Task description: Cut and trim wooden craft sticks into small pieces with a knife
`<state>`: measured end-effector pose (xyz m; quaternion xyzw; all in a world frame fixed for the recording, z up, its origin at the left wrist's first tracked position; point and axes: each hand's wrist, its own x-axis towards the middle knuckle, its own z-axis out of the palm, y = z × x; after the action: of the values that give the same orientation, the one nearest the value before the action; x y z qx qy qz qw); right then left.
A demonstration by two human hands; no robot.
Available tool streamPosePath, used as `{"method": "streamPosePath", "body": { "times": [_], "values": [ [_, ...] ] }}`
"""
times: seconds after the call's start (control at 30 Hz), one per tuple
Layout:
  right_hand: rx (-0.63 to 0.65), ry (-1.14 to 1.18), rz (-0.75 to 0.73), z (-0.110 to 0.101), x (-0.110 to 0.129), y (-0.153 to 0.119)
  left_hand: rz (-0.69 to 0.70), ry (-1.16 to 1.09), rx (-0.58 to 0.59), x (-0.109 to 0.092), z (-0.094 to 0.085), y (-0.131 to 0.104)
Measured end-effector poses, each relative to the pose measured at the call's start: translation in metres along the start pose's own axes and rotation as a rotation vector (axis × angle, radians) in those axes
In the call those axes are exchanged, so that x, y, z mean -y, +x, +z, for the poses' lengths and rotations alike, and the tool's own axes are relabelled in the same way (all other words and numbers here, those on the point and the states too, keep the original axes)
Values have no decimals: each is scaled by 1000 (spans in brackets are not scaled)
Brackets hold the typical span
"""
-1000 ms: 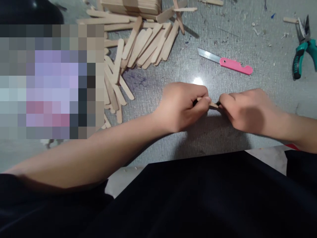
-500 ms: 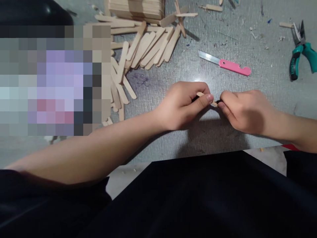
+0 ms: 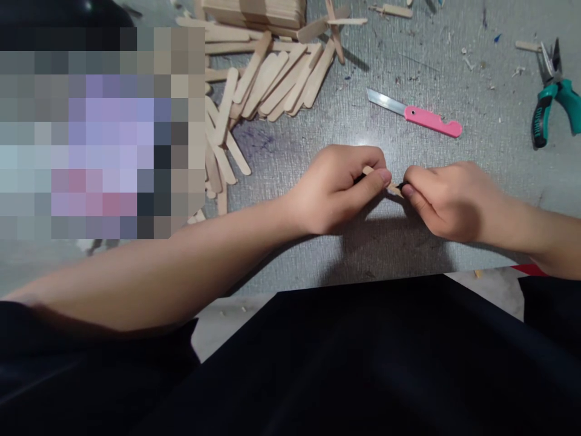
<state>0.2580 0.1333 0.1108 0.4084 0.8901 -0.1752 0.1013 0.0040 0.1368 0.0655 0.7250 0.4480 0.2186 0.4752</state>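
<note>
A: You're holding a wooden stick [image 3: 368, 172] just right of the centre of the frame. Your left hand [image 3: 342, 189] is curling closed around it, with the thumb lying along it and one rounded end peeking out beside your bent forefinger.

B: The other end is showing past the tip of your thumb, and it's pointing toward your right hand [image 3: 447, 200].

A: And what are you gripping with that one?

B: You're pinching a small black thing [image 3: 400, 186] between thumb and folded fingers. Your hand is hiding most of it, so I can't tell what it is, or whether those fingertips are touching the wood.

A: Above your hands, a pink knife [image 3: 433, 121] is lying on the grey desk [image 3: 295, 266], its bare blade pointing left.

B: At the upper right, green and black pliers [image 3: 540, 115] are lying with their jaws parted and pointing up. A short piece of wood [image 3: 526, 46] is resting right by the tip.

A: Loose sticks [image 3: 281, 79] are overlapping in the upper left-centre, just below a neat stack [image 3: 254, 15] at the top edge.

B: Right of that stack, a few crossed sticks [image 3: 334, 30] are casting a shadow.
</note>
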Motion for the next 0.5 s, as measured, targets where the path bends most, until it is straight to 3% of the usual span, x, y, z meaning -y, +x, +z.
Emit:
{"method": "streamPosePath", "body": {
  "times": [0.5],
  "values": [
    [51, -32, 33, -4, 6, -1, 20, 107, -66, 10, 12, 1]
  ]
}}
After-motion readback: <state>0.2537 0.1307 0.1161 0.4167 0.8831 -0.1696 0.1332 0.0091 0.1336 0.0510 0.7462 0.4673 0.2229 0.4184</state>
